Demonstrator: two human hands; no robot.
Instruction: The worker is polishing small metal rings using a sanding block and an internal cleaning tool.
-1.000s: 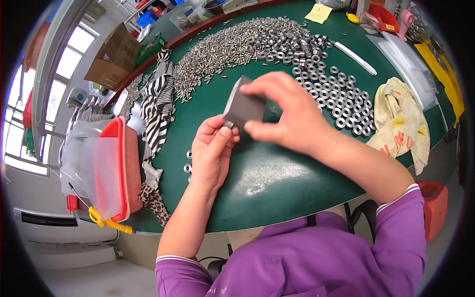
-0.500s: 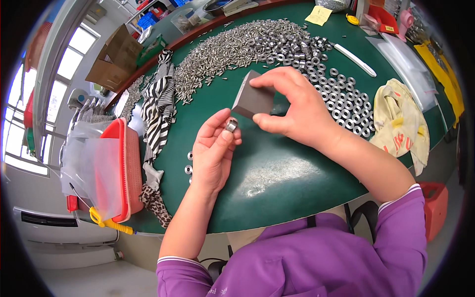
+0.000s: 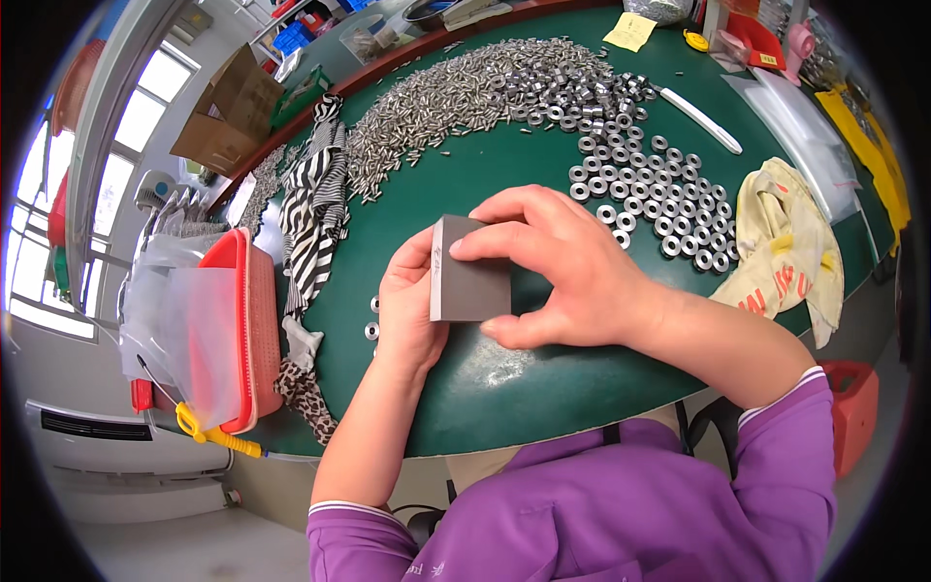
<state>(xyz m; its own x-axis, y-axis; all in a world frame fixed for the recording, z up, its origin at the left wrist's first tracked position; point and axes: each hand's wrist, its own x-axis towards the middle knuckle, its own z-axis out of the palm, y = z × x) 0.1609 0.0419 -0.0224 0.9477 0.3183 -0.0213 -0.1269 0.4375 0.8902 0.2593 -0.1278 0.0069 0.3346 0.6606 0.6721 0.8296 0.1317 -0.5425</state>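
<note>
My right hand (image 3: 582, 267) grips a grey rectangular block (image 3: 477, 283) between thumb and fingers, held upright above the green table. Small handwritten marks run along the block's pale narrow side. Close behind and left of it, my left hand (image 3: 407, 312) is curled, its fingertips hidden by the block. The small metal ring seen in those fingers a moment earlier is out of sight behind the block. Loose metal rings (image 3: 669, 199) lie flat in rows to the right, joined to a heap of them. Another ring (image 3: 372, 331) lies beside my left wrist.
A large heap of small metal pins (image 3: 417, 112) covers the table's far side. Striped cloth (image 3: 312, 218) and a red basket (image 3: 257, 330) are at left. On the right are a white pen-like tool (image 3: 700, 120), a cream cloth (image 3: 787, 247) and clear plastic bags (image 3: 800, 145).
My right hand has brought the block down and left, in front of my left fingers, turning it upright. The ring in my left hand has become hidden. More of the laid-out rings show.
</note>
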